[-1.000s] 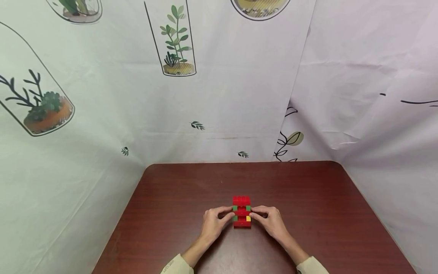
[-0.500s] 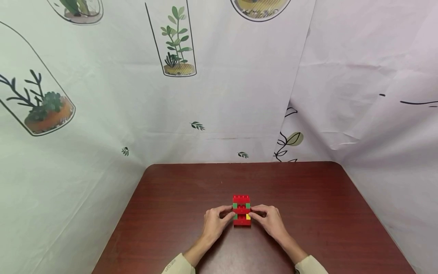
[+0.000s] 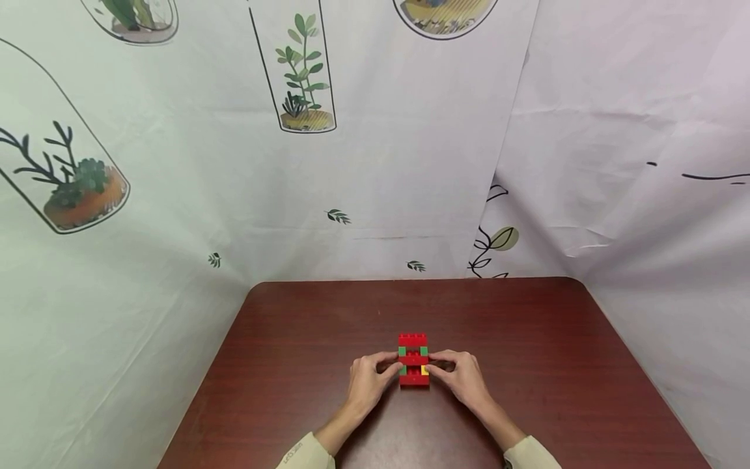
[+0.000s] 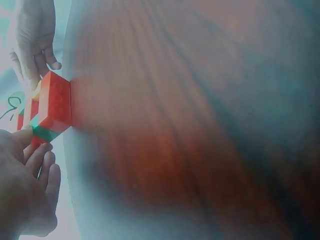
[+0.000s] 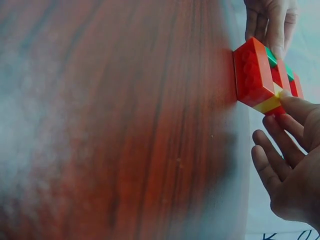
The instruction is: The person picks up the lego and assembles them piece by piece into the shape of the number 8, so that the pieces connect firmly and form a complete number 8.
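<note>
A small stack of toy building bricks point(image 3: 413, 360) stands between my two hands at mid-table. Its red layers are separated by small corner bricks, green on the left and green above yellow point(image 5: 268, 103) on the right. My left hand point(image 3: 366, 381) pinches the left side between thumb and fingertips. On the opposite side, my right hand point(image 3: 463, 378) pinches in the same way, its thumb at the yellow brick in the right wrist view. Bumps show on the end red brick point(image 4: 56, 102) in the left wrist view. Whether the stack touches the table cannot be told.
A dark red-brown wooden table point(image 3: 316, 319) with rounded far corners lies under the hands. White cloth point(image 3: 381, 169) printed with plants encloses the back and both sides.
The brick stack has shifted or tipped very slightly away from me. Both hands keep their pinch and have hardly moved.
</note>
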`<action>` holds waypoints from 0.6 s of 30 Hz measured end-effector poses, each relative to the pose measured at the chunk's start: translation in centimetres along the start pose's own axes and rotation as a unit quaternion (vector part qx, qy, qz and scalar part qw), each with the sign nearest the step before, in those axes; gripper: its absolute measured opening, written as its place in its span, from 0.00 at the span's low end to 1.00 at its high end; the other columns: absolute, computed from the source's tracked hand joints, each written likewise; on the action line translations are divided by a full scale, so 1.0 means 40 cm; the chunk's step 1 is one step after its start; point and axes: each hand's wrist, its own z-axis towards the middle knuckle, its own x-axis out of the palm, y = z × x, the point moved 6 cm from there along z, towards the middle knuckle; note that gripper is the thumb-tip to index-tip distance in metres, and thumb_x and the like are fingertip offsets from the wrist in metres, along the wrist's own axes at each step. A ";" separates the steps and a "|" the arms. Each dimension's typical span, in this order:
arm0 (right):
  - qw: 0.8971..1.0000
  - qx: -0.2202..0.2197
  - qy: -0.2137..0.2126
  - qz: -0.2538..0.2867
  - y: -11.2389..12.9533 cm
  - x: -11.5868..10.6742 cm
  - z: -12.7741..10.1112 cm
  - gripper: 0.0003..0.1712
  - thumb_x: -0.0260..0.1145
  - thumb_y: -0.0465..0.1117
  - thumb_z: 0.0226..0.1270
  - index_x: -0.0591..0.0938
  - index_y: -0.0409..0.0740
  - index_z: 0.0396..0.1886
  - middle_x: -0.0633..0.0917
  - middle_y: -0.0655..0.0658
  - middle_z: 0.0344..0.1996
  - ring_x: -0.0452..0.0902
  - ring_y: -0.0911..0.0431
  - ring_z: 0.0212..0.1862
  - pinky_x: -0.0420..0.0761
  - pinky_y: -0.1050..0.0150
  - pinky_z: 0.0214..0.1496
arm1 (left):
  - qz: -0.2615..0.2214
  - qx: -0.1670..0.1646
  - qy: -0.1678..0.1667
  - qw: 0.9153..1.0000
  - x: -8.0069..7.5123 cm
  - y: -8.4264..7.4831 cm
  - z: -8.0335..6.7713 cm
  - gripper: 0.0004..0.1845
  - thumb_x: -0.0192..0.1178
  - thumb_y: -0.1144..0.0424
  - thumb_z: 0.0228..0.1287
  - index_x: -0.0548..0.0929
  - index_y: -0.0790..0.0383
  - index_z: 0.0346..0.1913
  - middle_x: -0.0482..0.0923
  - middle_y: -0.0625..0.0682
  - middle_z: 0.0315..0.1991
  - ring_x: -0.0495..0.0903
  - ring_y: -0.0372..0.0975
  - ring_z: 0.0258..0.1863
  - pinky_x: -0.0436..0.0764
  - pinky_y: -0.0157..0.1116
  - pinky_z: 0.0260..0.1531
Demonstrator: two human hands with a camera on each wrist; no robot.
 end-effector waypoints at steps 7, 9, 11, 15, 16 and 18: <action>1.000 0.010 0.006 0.013 -0.004 -0.001 -0.001 0.11 0.84 0.39 0.58 0.95 0.42 0.40 0.92 0.47 0.35 0.85 0.62 0.28 0.83 0.69 0.30 | 0.012 0.020 -0.014 1.000 0.000 -0.003 0.001 0.11 0.76 0.56 0.66 0.94 0.57 0.46 0.92 0.43 0.36 0.89 0.31 0.34 0.86 0.40 0.38; 1.000 0.009 0.004 0.007 -0.004 -0.001 -0.003 0.11 0.85 0.38 0.58 0.95 0.42 0.40 0.93 0.46 0.35 0.84 0.63 0.27 0.83 0.69 0.30 | 0.012 0.022 -0.014 1.000 0.002 -0.003 0.000 0.10 0.76 0.56 0.66 0.94 0.57 0.45 0.92 0.43 0.35 0.89 0.31 0.33 0.86 0.39 0.36; 1.000 0.013 0.004 0.001 -0.006 0.000 -0.005 0.10 0.85 0.37 0.58 0.95 0.42 0.39 0.92 0.46 0.34 0.84 0.64 0.27 0.83 0.69 0.29 | 0.010 0.020 -0.010 1.000 0.005 -0.001 0.000 0.10 0.76 0.56 0.66 0.94 0.57 0.44 0.92 0.43 0.35 0.88 0.30 0.33 0.87 0.38 0.34; 1.000 0.022 0.005 -0.009 -0.010 0.001 -0.009 0.09 0.84 0.38 0.58 0.95 0.43 0.38 0.92 0.47 0.33 0.82 0.66 0.27 0.83 0.69 0.30 | 0.006 0.017 0.001 1.000 0.009 0.004 -0.002 0.11 0.76 0.56 0.66 0.94 0.58 0.44 0.92 0.44 0.35 0.88 0.31 0.33 0.87 0.38 0.33; 1.000 0.027 0.007 -0.010 -0.011 0.001 -0.009 0.09 0.85 0.38 0.58 0.95 0.43 0.38 0.93 0.47 0.34 0.82 0.66 0.28 0.83 0.69 0.31 | 0.005 0.014 0.003 1.000 0.010 0.005 -0.002 0.11 0.76 0.55 0.66 0.94 0.58 0.44 0.92 0.44 0.35 0.88 0.31 0.33 0.87 0.38 0.34; 0.999 0.034 0.010 -0.010 -0.012 0.000 -0.008 0.10 0.85 0.39 0.58 0.95 0.44 0.39 0.93 0.47 0.34 0.82 0.66 0.28 0.83 0.68 0.31 | 0.007 0.010 0.005 1.000 0.011 0.007 -0.001 0.11 0.76 0.55 0.66 0.94 0.58 0.45 0.92 0.44 0.35 0.89 0.31 0.34 0.87 0.37 0.34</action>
